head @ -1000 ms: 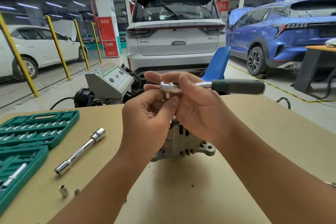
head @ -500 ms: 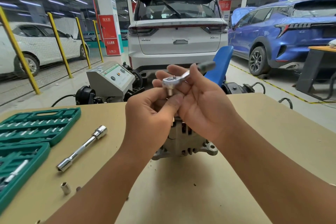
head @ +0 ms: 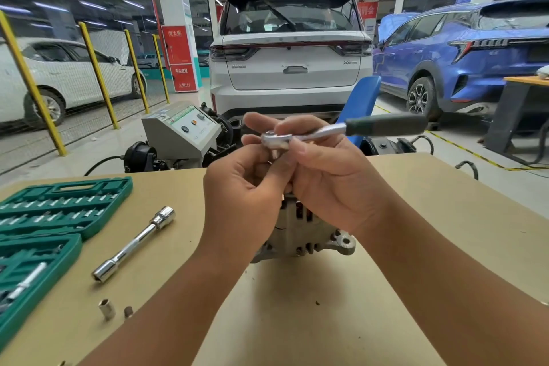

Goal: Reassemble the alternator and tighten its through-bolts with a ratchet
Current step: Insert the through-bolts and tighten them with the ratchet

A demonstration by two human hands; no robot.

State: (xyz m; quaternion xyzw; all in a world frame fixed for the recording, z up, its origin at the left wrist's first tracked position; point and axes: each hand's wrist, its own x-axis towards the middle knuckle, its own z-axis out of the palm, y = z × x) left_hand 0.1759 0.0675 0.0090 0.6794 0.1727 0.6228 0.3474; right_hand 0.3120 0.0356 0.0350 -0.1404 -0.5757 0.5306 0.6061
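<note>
Ratchet: you hold the ratchet (head: 341, 131) above the bench, its chrome head at the centre, its dark green handle pointing toward 3 o'clock
Right hand: your right hand (head: 329, 175) has its fingers curled round the ratchet head, thumb laid over the top of it
Left hand: your left hand (head: 240, 196) has its fingers bent up under the ratchet head, pinching at something below it; what they pinch is hidden, so you cannot tell what it is
Alternator: the alternator (head: 303, 235) sits on the bench (head: 416, 217) directly below your hands, toward 6 o'clock of them, mostly covered by your wrists, one mounting ear showing at its 4 o'clock
Extension bar: a chrome extension bar with a socket (head: 133, 244) lies at 9 o'clock of the alternator, well apart from it
Socket case: the open green socket case (head: 44, 232) lies at the bench's 9 o'clock edge
Loose sockets: one small socket (head: 107, 308) stands at 6 o'clock of the bar, a smaller piece just beside it
</note>
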